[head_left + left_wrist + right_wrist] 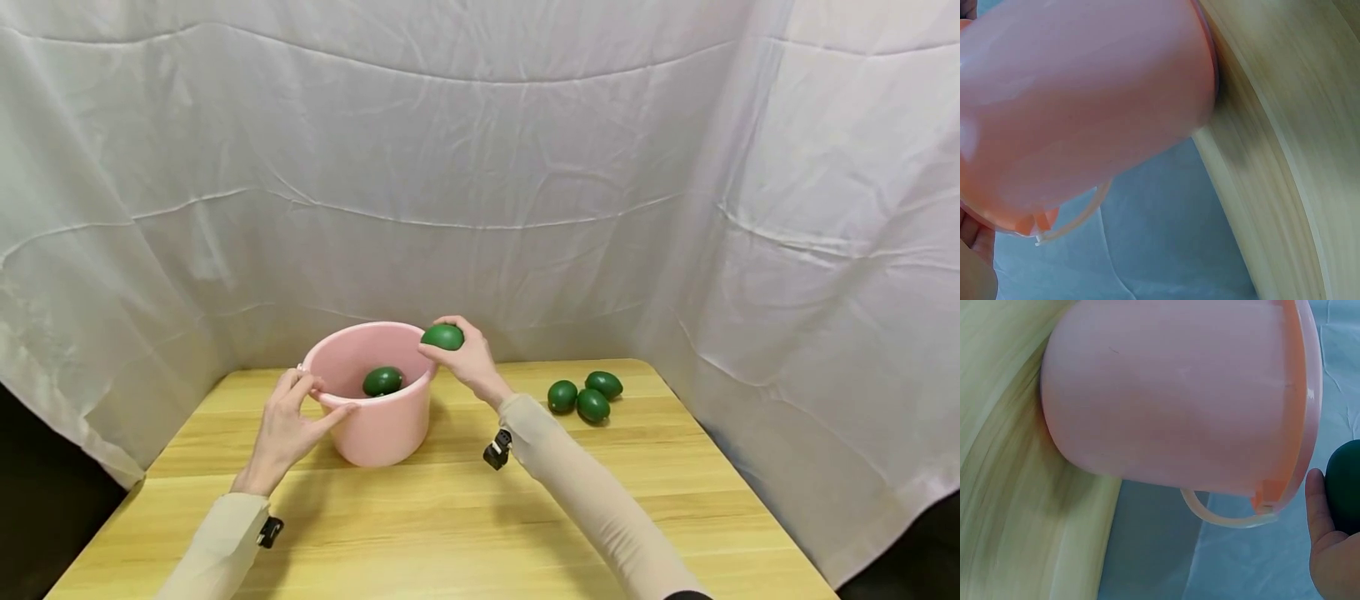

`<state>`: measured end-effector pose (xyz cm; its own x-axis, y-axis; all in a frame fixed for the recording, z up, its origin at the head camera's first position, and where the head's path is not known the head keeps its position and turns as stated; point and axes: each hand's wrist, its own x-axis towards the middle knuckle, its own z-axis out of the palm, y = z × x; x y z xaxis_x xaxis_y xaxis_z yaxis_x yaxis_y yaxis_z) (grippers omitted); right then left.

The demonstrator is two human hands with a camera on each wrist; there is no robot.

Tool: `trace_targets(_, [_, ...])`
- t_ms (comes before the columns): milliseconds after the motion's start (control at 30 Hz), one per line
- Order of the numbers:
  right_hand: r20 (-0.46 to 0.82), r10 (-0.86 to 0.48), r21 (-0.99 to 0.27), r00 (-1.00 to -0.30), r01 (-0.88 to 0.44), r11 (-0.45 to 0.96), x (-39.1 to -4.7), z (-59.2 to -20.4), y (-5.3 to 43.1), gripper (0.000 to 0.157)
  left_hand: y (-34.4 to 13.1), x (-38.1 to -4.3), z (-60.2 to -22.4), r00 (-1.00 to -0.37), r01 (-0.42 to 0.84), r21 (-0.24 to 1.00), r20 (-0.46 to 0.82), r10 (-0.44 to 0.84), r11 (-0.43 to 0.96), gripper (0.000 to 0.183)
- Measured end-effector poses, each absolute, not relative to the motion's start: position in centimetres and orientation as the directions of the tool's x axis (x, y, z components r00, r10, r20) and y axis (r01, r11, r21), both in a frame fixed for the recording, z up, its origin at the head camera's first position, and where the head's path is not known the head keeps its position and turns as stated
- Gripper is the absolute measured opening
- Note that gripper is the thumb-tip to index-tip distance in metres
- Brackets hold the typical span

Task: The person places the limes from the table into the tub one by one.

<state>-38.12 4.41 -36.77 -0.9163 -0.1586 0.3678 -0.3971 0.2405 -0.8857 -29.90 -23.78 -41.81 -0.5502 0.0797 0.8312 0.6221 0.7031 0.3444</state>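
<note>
A pink bucket (pixel 386 429) stands on the wooden table, with a dark green avocado (pixel 383 381) visible inside it. My left hand (pixel 287 425) grips the bucket's rim at its near left, fingers over the edge and thumb along the front. Beside the right part of the rim, my right hand (pixel 468 358) holds another avocado (pixel 442 337) between thumb and fingers, at rim height. The right wrist view shows this held avocado (pixel 1346 487) at the frame's edge, just past the rim. Part of the bucket's inside is hidden by its front wall.
Three more avocados, including a front one (pixel 593 406), lie grouped on the right of the table (pixel 480 517). A pale handle (pixel 1229 520) hangs on the bucket's far side. White curtains (pixel 480 167) enclose the table at the back and sides.
</note>
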Motion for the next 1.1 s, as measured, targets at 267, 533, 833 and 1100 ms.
trace_targets(267, [0.374,-0.15,-0.879,-0.915,-0.401,0.259,-38.3,-36.9,4.0,0.051,-23.7,-29.9,-41.7,-0.546,0.626,0.343,0.834,0.08,0.701,0.044])
trace_targets(533, [0.412,-0.177,-0.846,-0.894,-0.447,0.289,-38.4,-36.6,3.3,0.051,-23.8,-29.9,-41.5,-0.545,0.626,0.341,0.835,0.081,0.702,0.044])
trace_targets(833, [0.466,-0.197,-0.793,-0.863,-0.506,0.341,-38.7,-36.2,2.1,0.05,-23.8,-29.9,-41.6,-0.555,0.615,0.347,0.828,0.076,0.708,0.043])
trace_targets(1100, [0.471,-0.207,-0.77,-0.858,-0.514,0.378,-39.0,-36.8,1.3,0.054,-23.7,-29.9,-41.8,-0.573,0.599,0.355,0.816,0.074,0.718,0.043])
